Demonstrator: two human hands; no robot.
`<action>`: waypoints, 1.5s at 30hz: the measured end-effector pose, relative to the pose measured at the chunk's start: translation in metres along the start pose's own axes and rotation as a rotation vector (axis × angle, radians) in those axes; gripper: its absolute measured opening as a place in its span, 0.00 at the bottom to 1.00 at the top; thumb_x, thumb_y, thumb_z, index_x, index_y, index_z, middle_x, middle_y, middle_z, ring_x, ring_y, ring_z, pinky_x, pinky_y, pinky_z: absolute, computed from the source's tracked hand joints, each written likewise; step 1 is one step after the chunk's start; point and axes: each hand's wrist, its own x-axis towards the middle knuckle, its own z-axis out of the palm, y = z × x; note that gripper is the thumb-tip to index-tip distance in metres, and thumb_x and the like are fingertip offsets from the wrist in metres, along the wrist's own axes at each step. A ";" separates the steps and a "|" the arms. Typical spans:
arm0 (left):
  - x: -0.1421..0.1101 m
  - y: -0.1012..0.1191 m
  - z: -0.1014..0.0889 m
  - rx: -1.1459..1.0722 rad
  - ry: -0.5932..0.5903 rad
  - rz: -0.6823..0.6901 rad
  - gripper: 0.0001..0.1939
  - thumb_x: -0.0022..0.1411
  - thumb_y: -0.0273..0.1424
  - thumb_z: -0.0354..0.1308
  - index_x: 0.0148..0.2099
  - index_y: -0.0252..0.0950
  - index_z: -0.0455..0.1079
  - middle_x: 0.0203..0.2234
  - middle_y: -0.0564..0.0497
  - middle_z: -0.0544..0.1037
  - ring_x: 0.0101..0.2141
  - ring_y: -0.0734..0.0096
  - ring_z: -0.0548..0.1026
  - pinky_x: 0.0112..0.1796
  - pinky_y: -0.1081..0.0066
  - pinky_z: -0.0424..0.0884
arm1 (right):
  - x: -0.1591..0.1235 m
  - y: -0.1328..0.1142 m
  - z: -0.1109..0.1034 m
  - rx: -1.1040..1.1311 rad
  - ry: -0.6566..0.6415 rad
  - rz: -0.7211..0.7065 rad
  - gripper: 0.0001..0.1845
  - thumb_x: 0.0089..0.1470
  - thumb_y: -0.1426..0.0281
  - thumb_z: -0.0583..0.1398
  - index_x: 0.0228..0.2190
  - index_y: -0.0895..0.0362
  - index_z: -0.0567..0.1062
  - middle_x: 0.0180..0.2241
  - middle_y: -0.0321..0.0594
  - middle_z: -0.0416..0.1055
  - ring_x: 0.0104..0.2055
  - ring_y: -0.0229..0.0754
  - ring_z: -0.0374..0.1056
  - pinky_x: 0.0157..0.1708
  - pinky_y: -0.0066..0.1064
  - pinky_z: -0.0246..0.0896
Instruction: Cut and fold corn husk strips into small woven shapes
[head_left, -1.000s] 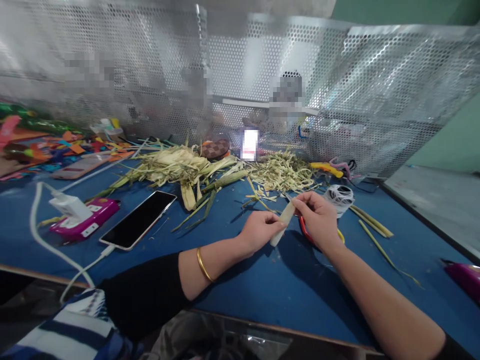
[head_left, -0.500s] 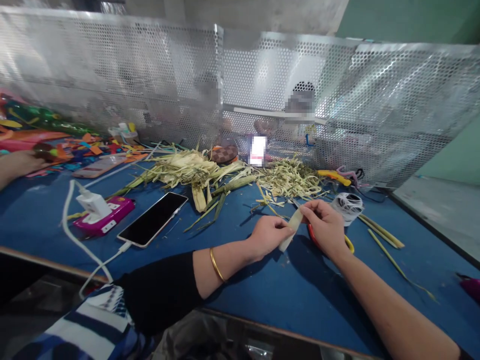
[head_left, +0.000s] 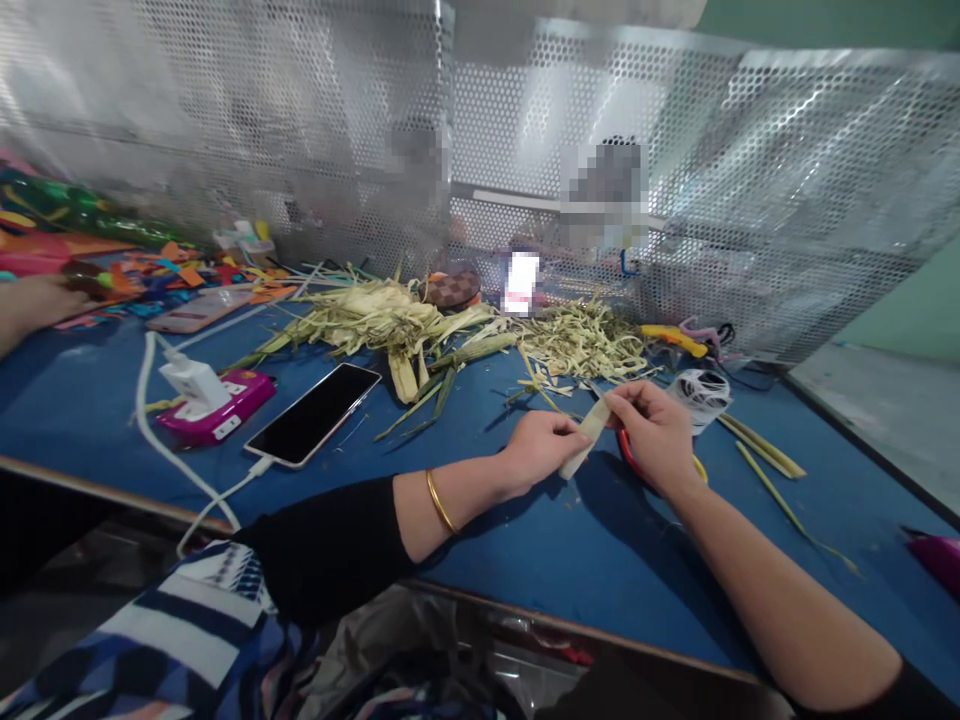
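Note:
A short, pale green strip of leaf or husk (head_left: 586, 445) is stretched slantwise between my two hands above the blue table. My left hand (head_left: 541, 450) pinches it low on its left side between thumb and forefinger. At its upper end, my right hand (head_left: 654, 432) grips it with the fingertips. Under the right hand lie scissors with red and yellow handles (head_left: 628, 452), partly hidden by it. Just behind that hand stands a spool of white thread (head_left: 700, 396). Dry husks (head_left: 375, 320) and a heap of shredded strips (head_left: 581, 338) lie beyond my hands.
A phone (head_left: 313, 415) on a white cable and a magenta power strip (head_left: 217, 405) lie left. Loose green stalks (head_left: 763, 450) rest right. A perforated metal screen (head_left: 300, 150) closes off the back. Another person's hand (head_left: 41, 308) is at far left among colourful scraps (head_left: 184, 270).
The view has tilted slightly downward, so everything sits a little higher in the picture. Both hands keep their hold on the strip, with hardly any movement.

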 end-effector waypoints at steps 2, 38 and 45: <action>0.000 -0.001 -0.001 -0.002 -0.003 0.003 0.06 0.53 0.29 0.59 0.26 0.32 0.72 0.19 0.54 0.70 0.21 0.79 0.65 0.22 0.77 0.59 | -0.001 -0.003 0.001 0.029 0.008 0.014 0.10 0.47 0.62 0.63 0.25 0.55 0.71 0.18 0.32 0.67 0.21 0.37 0.63 0.24 0.31 0.60; 0.000 0.007 -0.007 -0.021 -0.045 -0.068 0.04 0.50 0.27 0.59 0.25 0.32 0.71 0.18 0.54 0.72 0.19 0.81 0.64 0.23 0.77 0.59 | 0.000 0.004 0.007 0.376 -0.206 0.280 0.15 0.38 0.60 0.68 0.22 0.58 0.75 0.20 0.33 0.70 0.23 0.34 0.61 0.25 0.27 0.56; -0.004 0.012 -0.013 0.041 -0.084 -0.114 0.06 0.48 0.31 0.60 0.27 0.32 0.72 0.19 0.54 0.72 0.18 0.82 0.62 0.20 0.78 0.52 | 0.000 -0.006 0.008 0.360 -0.114 0.203 0.13 0.39 0.61 0.67 0.22 0.57 0.75 0.19 0.32 0.68 0.22 0.34 0.60 0.24 0.28 0.56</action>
